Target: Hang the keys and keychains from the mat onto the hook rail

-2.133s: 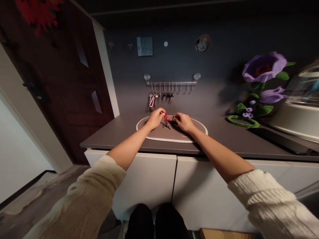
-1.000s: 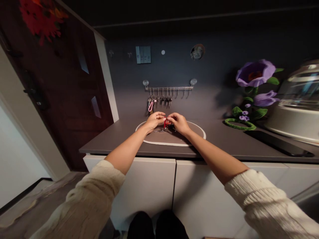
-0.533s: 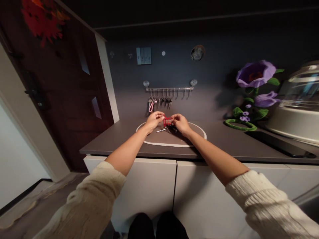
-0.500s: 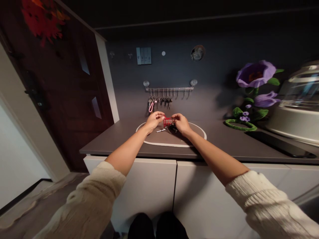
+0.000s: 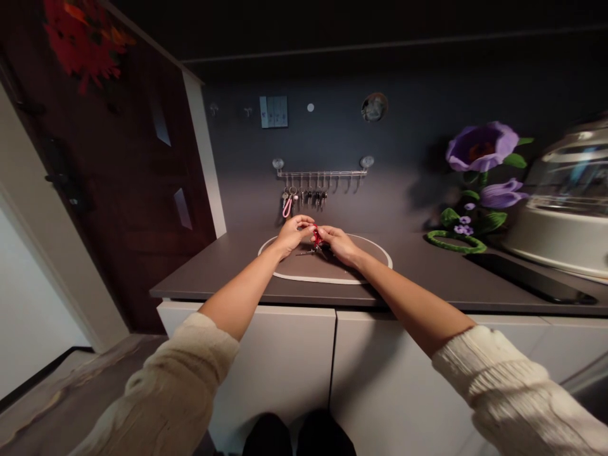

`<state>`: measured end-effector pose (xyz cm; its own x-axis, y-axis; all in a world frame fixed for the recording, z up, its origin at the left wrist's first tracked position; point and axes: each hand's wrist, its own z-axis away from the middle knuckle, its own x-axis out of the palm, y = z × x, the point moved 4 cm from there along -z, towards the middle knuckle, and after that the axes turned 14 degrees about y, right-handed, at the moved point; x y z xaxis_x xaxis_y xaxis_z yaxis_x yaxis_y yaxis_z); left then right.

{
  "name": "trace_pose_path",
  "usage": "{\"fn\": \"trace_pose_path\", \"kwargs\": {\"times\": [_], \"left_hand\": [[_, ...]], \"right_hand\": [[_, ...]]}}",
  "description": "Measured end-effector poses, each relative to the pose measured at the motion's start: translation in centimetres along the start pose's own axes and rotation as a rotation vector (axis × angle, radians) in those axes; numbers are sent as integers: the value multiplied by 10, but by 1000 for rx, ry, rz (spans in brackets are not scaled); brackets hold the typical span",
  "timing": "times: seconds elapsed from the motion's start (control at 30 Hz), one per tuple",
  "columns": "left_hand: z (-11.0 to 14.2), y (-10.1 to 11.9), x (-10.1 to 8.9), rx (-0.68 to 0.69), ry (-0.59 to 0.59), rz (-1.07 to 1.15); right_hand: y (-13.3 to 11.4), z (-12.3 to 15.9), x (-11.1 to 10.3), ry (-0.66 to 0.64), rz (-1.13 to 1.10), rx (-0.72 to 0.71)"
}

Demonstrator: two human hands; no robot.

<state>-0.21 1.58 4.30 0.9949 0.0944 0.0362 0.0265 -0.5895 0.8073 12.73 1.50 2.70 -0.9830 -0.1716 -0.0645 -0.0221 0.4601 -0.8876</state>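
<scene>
My left hand (image 5: pixel 295 234) and my right hand (image 5: pixel 339 244) come together over the oval mat. Between their fingertips is a red cord (image 5: pixel 316 236), bunched and partly covered by the fingers. Both hands are closed in a pinch on it. Keys (image 5: pixel 313 252) hang just under the cord, low over the mat; their exact shapes are too small to make out. The brown mat (image 5: pixel 327 278) with its pale rim lies on the dark countertop.
Behind my hands a clear hook rail (image 5: pixel 323 173) on the wall carries several keys (image 5: pixel 317 197) and a pink strap (image 5: pixel 287 207). To the right stand purple crocheted flowers (image 5: pixel 482 149), a black flat slab (image 5: pixel 532 278) and a domed white appliance (image 5: pixel 560 234).
My right hand has moved left, closer to my left hand. The red cord, stretched out between the hands before, is now bunched at the fingertips. A dark item near the right fingers no longer shows.
</scene>
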Motion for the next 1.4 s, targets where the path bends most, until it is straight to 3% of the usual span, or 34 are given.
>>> {"fn": "trace_pose_path", "kwargs": {"times": [0.5, 0.6, 0.7, 0.87, 0.97, 1.2, 1.4], "left_hand": [[-1, -6, -1, -42, 132, -15], [1, -6, 0, -49, 157, -92], [4, -7, 0, 34, 171, -240], [8, -12, 4, 254, 98, -657], [10, -14, 6, 311, 67, -829], [13, -15, 13, 321, -41, -977], [14, -21, 17, 329, -128, -1014]], "right_hand": [[-4, -3, -11, 118, -35, -7], [-6, -5, -14, 148, -83, 4], [-8, -9, -18, 190, -108, 23], [-20, -19, -26, 247, -91, -16], [-29, -30, -32, 287, -119, 2], [-53, -65, -45, 388, -141, 57], [-56, -88, -48, 512, -210, 82]]}}
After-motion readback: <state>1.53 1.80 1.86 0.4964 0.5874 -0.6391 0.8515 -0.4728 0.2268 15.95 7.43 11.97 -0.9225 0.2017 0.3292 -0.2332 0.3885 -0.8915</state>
